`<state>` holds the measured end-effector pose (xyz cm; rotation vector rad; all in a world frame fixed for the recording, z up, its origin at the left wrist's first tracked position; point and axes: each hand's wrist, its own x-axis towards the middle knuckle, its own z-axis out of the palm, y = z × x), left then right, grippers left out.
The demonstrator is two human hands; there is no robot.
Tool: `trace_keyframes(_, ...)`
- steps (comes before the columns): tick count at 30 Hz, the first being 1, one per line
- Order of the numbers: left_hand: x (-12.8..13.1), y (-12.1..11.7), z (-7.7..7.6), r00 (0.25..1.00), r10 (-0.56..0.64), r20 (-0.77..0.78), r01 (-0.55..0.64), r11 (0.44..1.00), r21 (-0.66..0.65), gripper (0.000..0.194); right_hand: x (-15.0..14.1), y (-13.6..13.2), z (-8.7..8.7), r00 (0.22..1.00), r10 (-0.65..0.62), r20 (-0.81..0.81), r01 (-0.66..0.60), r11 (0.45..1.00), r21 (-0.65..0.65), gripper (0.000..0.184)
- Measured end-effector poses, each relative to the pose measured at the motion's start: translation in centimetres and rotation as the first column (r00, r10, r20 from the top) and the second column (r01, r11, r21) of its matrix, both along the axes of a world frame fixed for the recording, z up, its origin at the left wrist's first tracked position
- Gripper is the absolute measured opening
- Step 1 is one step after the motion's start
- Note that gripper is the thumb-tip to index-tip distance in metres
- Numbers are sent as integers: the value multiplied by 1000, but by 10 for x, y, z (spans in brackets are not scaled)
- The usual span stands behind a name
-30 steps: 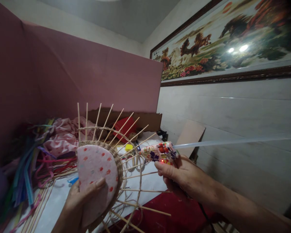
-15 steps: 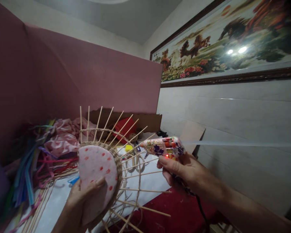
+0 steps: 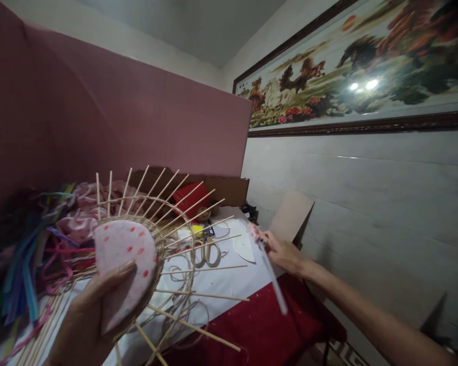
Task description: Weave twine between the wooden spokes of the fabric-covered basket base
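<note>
My left hand (image 3: 99, 300) is closed round a half-round woven piece (image 3: 133, 249), thumb pressed on its pink cloth face with red prints. Twine is woven round the curved edge, and thin wooden sticks (image 3: 209, 294) fan outward from it, crossed by an outer ring of twine (image 3: 193, 254). Over the table's right side, my right hand (image 3: 284, 251) is wrapped round a flower-patterned glue gun (image 3: 260, 236). A pale glue stick (image 3: 277, 287) sticks out of the gun, pointing down toward me. The gun is apart from the woven piece and slightly blurred.
Gold-handled scissors (image 3: 208, 252), loose twine (image 3: 193, 310) and a white cut-out (image 3: 245, 244) lie on the white table sheet (image 3: 232, 279). Pink cloth (image 3: 78, 216) and coloured strips (image 3: 21, 284) are heaped at left. A red cloth (image 3: 259, 325) hangs along the near edge.
My right hand has carried the glue gun away from the sticks, farther back, and turned it so the glue stick points toward me. The woven piece has shifted left in view.
</note>
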<state>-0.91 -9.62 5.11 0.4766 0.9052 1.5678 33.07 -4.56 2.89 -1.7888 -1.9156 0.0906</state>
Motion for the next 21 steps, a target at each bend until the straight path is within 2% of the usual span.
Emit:
trace_keyframes(3,-1,2,-2,999,-33,-9,33,999,5,19,-1,10,-23,987,46,155,-28,993,-117,21)
trace_keyframes(6,-4,3,-7,997,-69,-28,69,998,-3,21,-7,18,-33,965,74,252,-30,985,-172,23)
trace_keyframes(9,-4,1,-9,995,-90,-31,89,996,-14,27,-8,21,-33,944,105,313,-40,978,-206,24)
trace_keyframes(12,-1,-3,-8,990,-131,-44,130,991,-29,34,-6,15,-22,927,108,358,-43,982,-184,31)
trace_keyframes(14,1,-5,-7,987,-160,-29,159,986,-38,39,-10,5,-6,931,-16,365,21,1000,-10,27)
trace_keyframes(15,3,-6,-7,986,-162,-29,161,986,-35,40,-15,-4,3,936,-141,321,89,981,171,19)
trace_keyframes(16,3,-6,-8,986,-164,-27,163,986,-28,38,-23,-14,13,944,-234,231,132,913,386,18)
trace_keyframes(17,4,-7,-8,982,-183,-43,182,983,-23,35,-34,-25,23,963,-228,141,109,815,569,17)
trace_keyframes(18,4,-8,-8,980,-187,-67,186,982,-9,32,-47,-37,32,983,-159,86,56,721,690,14)
trace_keyframes(20,4,-9,-9,976,-186,-116,188,982,7,28,-77,-58,46,996,44,78,-88,633,769,6)
trace_keyframes(21,5,-9,-9,976,-175,-131,178,984,9,28,-92,-66,51,985,142,102,-170,635,754,5)
